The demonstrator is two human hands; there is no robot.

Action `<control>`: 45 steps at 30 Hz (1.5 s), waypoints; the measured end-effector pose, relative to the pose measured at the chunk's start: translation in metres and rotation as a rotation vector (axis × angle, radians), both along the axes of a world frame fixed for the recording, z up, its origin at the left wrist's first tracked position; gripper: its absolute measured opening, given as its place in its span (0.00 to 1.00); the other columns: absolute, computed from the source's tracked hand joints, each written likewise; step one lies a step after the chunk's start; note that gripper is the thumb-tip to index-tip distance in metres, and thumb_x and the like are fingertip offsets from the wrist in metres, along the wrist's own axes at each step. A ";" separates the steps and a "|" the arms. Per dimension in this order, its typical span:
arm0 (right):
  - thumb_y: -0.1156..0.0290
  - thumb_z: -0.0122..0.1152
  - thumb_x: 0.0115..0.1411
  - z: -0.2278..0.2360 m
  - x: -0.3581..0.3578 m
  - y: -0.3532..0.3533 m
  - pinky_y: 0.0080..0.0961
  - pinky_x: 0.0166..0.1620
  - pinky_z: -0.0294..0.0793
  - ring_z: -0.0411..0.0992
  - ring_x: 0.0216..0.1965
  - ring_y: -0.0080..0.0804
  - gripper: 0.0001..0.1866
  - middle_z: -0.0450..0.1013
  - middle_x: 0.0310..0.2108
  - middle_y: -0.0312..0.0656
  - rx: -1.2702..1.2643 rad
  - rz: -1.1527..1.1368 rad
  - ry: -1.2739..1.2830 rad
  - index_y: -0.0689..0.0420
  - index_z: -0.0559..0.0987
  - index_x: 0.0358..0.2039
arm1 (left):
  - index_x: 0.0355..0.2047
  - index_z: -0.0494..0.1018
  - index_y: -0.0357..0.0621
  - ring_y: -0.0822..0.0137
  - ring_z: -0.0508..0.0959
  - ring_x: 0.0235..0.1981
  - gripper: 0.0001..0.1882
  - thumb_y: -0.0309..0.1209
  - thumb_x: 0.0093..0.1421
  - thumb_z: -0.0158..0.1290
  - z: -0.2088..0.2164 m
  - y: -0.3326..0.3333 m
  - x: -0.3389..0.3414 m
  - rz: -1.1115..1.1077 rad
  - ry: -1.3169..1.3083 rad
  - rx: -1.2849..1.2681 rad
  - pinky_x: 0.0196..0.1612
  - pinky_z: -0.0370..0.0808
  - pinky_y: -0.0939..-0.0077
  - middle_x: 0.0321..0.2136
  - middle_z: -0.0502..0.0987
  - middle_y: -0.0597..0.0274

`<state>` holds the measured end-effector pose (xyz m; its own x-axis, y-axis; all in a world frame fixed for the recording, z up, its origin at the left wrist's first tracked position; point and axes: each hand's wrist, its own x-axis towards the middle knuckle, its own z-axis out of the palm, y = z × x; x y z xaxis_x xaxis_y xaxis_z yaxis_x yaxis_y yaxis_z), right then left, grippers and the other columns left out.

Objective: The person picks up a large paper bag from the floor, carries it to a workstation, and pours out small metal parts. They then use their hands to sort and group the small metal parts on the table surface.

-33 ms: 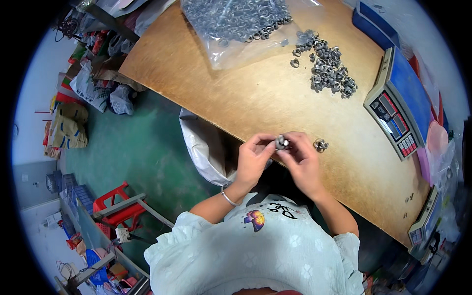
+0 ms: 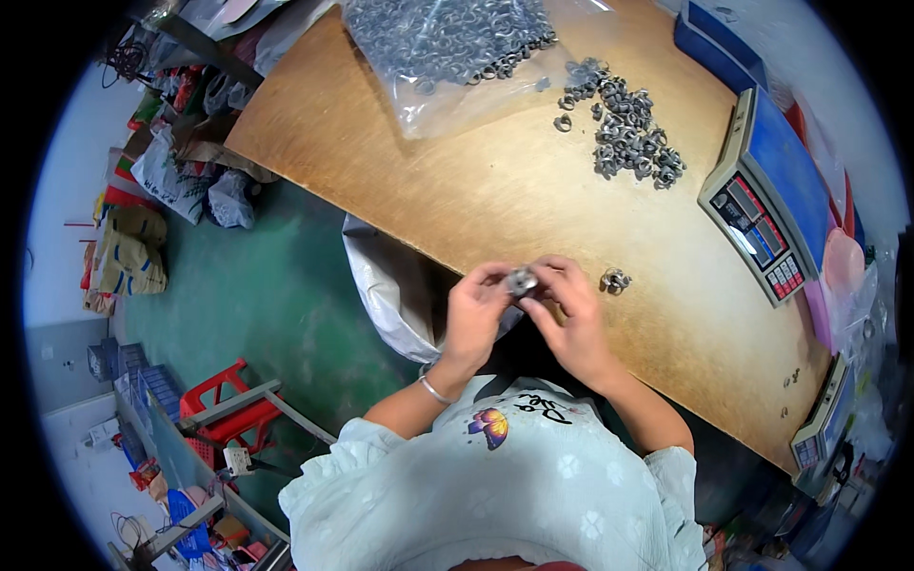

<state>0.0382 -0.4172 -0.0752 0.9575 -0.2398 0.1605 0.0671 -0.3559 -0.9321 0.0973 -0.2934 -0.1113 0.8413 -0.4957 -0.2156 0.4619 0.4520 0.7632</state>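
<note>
Small grey metal bit (image 2: 522,280) is held up at frame ctr, over the near table edge; blurred by motion, so exact shape & no. of pcs can't be told. It's pinched from one side by thumb & fingertips of L hand (image 2: 476,309), from the other by thumb & fingertips of R hand (image 2: 574,324); remaining fingers are curled, w/ their contact hard to tell. Just right of R hand, a small cluster of rings (image 2: 615,281) is left on the wooden table (image 2: 428,200). Larger ring pile (image 2: 636,138) is seen upper right of ctr, near a clear bag (image 2: 447,38) filled w/ similar rings, top ctr. Writing: dark lettering (image 2: 543,409) is printed on the pale shirt (image 2: 486,504), btm ctr, beside a butterfly print (image 2: 493,426); keys & panel of the scale (image 2: 757,238), right side, are marked, as is a white carrier bag (image 2: 171,181), upper left.
</note>
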 end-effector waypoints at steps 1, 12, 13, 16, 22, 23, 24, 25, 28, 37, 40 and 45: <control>0.83 0.55 0.49 0.002 0.000 -0.003 0.24 0.39 0.71 0.69 0.40 0.34 0.18 0.65 0.42 0.47 0.002 0.040 0.029 0.64 0.69 0.43 | 0.39 0.66 0.32 0.70 0.75 0.34 0.09 0.20 0.58 0.45 0.000 0.003 0.000 0.034 0.080 -0.059 0.38 0.73 0.79 0.33 0.72 0.57; 0.66 0.61 0.49 -0.043 0.063 -0.182 0.43 0.54 0.57 0.56 0.52 0.52 0.27 0.57 0.53 0.56 -0.797 -0.491 0.067 0.58 0.67 0.50 | 0.39 0.68 0.35 0.57 0.74 0.32 0.13 0.19 0.52 0.46 -0.084 0.088 0.008 0.152 -0.737 1.216 0.37 0.72 0.69 0.33 0.71 0.53; 0.71 0.63 0.47 -0.047 0.059 -0.179 0.40 0.52 0.59 0.58 0.51 0.53 0.24 0.59 0.51 0.55 -0.786 -0.495 0.030 0.58 0.70 0.45 | 0.39 0.68 0.34 0.52 0.73 0.33 0.13 0.19 0.51 0.46 -0.083 0.086 0.006 0.187 -1.026 1.350 0.38 0.71 0.66 0.34 0.70 0.51; 0.78 0.63 0.44 -0.046 0.057 -0.168 0.38 0.50 0.62 0.60 0.48 0.52 0.19 0.61 0.48 0.54 -0.704 -0.437 -0.021 0.59 0.73 0.40 | 0.38 0.68 0.36 0.45 0.71 0.32 0.14 0.23 0.50 0.47 -0.085 0.095 -0.001 -0.261 -0.981 1.318 0.40 0.69 0.59 0.33 0.71 0.46; 0.82 0.59 0.46 -0.034 0.047 -0.121 0.29 0.40 0.71 0.68 0.40 0.45 0.09 0.64 0.42 0.51 -0.490 -0.392 -0.097 0.63 0.72 0.30 | 0.26 0.74 0.39 0.49 0.75 0.31 0.14 0.38 0.47 0.56 -0.069 0.100 -0.016 -0.901 -0.832 1.350 0.33 0.71 0.60 0.26 0.75 0.49; 0.84 0.58 0.46 -0.033 0.046 -0.114 0.29 0.40 0.71 0.68 0.40 0.45 0.09 0.64 0.42 0.51 -0.493 -0.379 -0.111 0.64 0.72 0.30 | 0.25 0.74 0.39 0.49 0.75 0.30 0.14 0.39 0.46 0.56 -0.068 0.101 -0.018 -0.932 -0.861 1.403 0.33 0.71 0.60 0.26 0.75 0.49; 0.85 0.58 0.46 -0.033 0.045 -0.108 0.29 0.40 0.71 0.69 0.40 0.45 0.09 0.65 0.41 0.51 -0.496 -0.365 -0.125 0.64 0.72 0.30 | 0.24 0.74 0.40 0.50 0.75 0.30 0.14 0.40 0.46 0.57 -0.068 0.101 -0.019 -0.963 -0.890 1.455 0.33 0.72 0.60 0.25 0.75 0.49; 0.85 0.55 0.48 -0.031 0.042 -0.103 0.31 0.40 0.71 0.70 0.38 0.47 0.09 0.65 0.41 0.52 -0.548 -0.300 -0.177 0.65 0.72 0.32 | 0.25 0.74 0.40 0.49 0.75 0.30 0.14 0.38 0.45 0.57 -0.068 0.103 -0.020 -1.046 -0.934 1.430 0.33 0.71 0.60 0.25 0.75 0.49; 0.85 0.54 0.48 -0.025 0.034 -0.091 0.31 0.40 0.71 0.70 0.39 0.44 0.10 0.66 0.40 0.49 -0.389 -0.137 -0.084 0.65 0.72 0.33 | 0.27 0.75 0.40 0.48 0.74 0.28 0.12 0.34 0.43 0.55 -0.071 0.114 -0.017 -1.210 -1.017 1.301 0.32 0.70 0.59 0.24 0.75 0.49; 0.78 0.56 0.50 -0.026 0.026 -0.154 0.25 0.35 0.70 0.69 0.37 0.35 0.14 0.68 0.38 0.45 -0.350 -0.464 0.075 0.62 0.72 0.39 | 0.18 0.71 0.39 0.50 0.73 0.24 0.07 0.31 0.41 0.53 -0.054 0.138 -0.008 -1.262 -0.867 1.097 0.27 0.68 0.62 0.18 0.73 0.49; 0.76 0.57 0.49 -0.035 0.040 -0.162 0.31 0.36 0.69 0.67 0.39 0.40 0.13 0.68 0.35 0.47 -0.612 -0.402 -0.058 0.64 0.71 0.37 | 0.19 0.70 0.41 0.51 0.73 0.23 0.14 0.39 0.45 0.55 -0.072 0.134 -0.006 -1.246 -0.809 1.060 0.26 0.67 0.63 0.18 0.73 0.51; 0.73 0.54 0.50 -0.041 0.038 -0.161 0.33 0.33 0.68 0.67 0.32 0.44 0.10 0.67 0.31 0.49 -0.745 -0.343 0.025 0.64 0.70 0.33 | 0.22 0.71 0.42 0.48 0.74 0.27 0.24 0.54 0.49 0.52 -0.064 0.109 0.001 -1.114 -0.771 1.226 0.28 0.67 0.60 0.20 0.74 0.50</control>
<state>0.0761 -0.5778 -0.1158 0.8559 -0.3587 0.3724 -0.1756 -0.8790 -0.4432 0.0981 -0.1844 -0.1749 0.3434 -0.7095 -0.6154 -0.4533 -0.6991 0.5530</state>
